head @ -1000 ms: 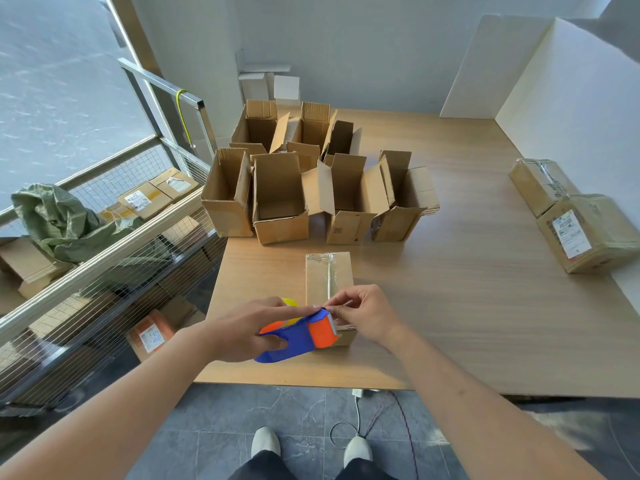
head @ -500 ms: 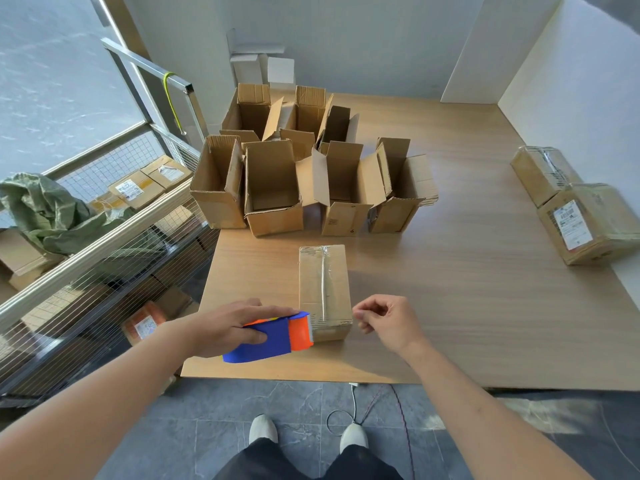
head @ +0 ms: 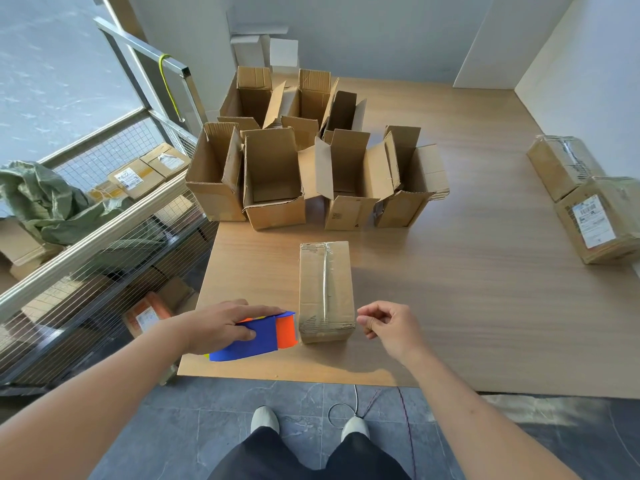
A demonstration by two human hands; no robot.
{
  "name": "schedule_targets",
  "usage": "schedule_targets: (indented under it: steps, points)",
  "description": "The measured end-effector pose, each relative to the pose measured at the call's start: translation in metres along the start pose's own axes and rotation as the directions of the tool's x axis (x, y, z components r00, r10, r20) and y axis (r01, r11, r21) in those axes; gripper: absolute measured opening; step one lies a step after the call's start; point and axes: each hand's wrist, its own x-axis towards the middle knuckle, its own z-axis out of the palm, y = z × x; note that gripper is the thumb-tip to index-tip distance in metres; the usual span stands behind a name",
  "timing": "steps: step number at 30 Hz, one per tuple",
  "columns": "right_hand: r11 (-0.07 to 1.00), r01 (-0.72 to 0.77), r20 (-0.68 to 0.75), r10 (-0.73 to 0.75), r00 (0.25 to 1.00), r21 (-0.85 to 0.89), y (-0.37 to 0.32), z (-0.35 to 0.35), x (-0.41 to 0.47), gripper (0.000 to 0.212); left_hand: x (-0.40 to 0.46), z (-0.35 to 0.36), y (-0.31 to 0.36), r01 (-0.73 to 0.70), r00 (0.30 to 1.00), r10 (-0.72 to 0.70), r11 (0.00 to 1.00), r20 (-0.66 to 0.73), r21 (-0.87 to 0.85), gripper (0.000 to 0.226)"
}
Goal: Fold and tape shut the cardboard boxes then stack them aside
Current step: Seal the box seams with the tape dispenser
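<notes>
A closed cardboard box lies near the table's front edge, with a strip of clear tape along its top seam. Just left of it, my left hand holds a blue and orange tape dispenser down at the table surface. My right hand hovers just right of the box with loosely curled fingers, holding nothing and not touching it. Several open boxes with raised flaps stand clustered at the back left. Two taped boxes sit together at the right edge.
The wooden table spreads bare to the right of the closed box. A metal railing with wire mesh runs along the left side, with parcels and a green cloth behind it. White walls close off the back and right.
My left hand has carried the tape dispenser off the box's near end and down to its left. My right hand has let go of the box end and drawn back to the right.
</notes>
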Motion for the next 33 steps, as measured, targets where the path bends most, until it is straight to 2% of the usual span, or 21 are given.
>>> schedule_targets:
  steps: [4,6,8,10,12,13,14,15,17,18,20,22,26,30,33]
  points:
    - [0.996,-0.005,-0.034,0.008,0.999,0.094,0.014,0.01,0.002,0.017,0.008,0.001,0.0,0.011,1.0,-0.011,1.0,-0.005,0.025,0.063]
    - [0.997,-0.001,-0.014,0.002,1.0,0.074,0.016,0.011,0.003,0.035,0.01,0.002,0.0,0.008,1.0,-0.008,0.999,-0.011,0.041,0.063]
    - [0.997,0.047,0.025,-0.046,0.999,-0.065,0.017,0.009,0.002,0.049,0.011,0.002,0.0,0.004,1.0,-0.003,0.999,-0.013,0.048,0.062]
    - [0.957,0.179,0.048,-0.173,0.984,-0.229,0.016,0.011,0.002,0.044,0.012,0.003,0.001,-0.002,1.0,0.003,0.999,-0.019,0.051,0.061]
    - [0.888,0.268,0.012,-0.284,0.959,-0.373,0.009,0.017,0.003,0.043,0.014,0.005,0.005,-0.01,1.0,0.011,0.999,-0.02,0.048,0.061]
    - [0.816,0.327,0.014,-0.365,0.931,-0.478,0.005,0.023,0.004,0.047,0.015,0.006,0.006,-0.011,1.0,0.012,0.999,-0.018,0.043,0.062]
    - [0.691,0.412,0.073,-0.464,0.883,-0.594,0.001,0.029,0.006,0.053,0.016,0.008,0.007,-0.011,1.0,0.011,0.999,-0.016,0.039,0.062]
    - [0.524,0.505,0.189,-0.541,0.819,-0.686,-0.002,0.035,0.008,0.058,0.017,0.008,0.008,-0.012,1.0,0.013,0.999,-0.016,0.037,0.062]
    - [0.227,0.641,0.442,-0.558,0.702,-0.733,-0.003,0.049,0.011,0.063,0.018,0.01,0.006,-0.019,1.0,0.019,1.0,-0.02,0.025,0.063]
    - [0.141,0.673,0.511,-0.544,0.665,-0.726,0.0,0.054,0.014,0.064,0.018,0.011,0.004,-0.023,1.0,0.023,1.0,-0.02,0.012,0.063]
    - [0.049,0.683,0.56,-0.532,0.635,-0.729,0.013,0.059,0.022,0.064,0.018,0.013,-0.001,-0.025,1.0,0.024,0.999,-0.019,-0.032,0.065]
    - [0.011,0.661,0.541,-0.564,0.624,-0.75,0.023,0.06,0.029,0.066,0.017,0.017,-0.009,-0.035,0.999,0.033,0.993,-0.018,-0.109,0.066]
    - [0.015,0.645,0.506,-0.605,0.614,-0.764,0.025,0.064,0.03,0.069,0.008,0.033,-0.028,-0.073,0.997,0.067,0.956,-0.032,-0.283,0.061]
    - [0.044,0.645,0.53,-0.527,0.664,-0.763,0.018,0.062,0.026,0.073,0.003,0.039,-0.039,-0.116,0.993,0.104,0.944,-0.058,-0.31,0.061]
    - [0.064,0.641,0.563,-0.417,0.713,-0.765,0.011,0.061,0.024,0.075,-0.003,0.033,-0.049,-0.104,0.994,0.095,0.962,-0.048,-0.253,0.06]
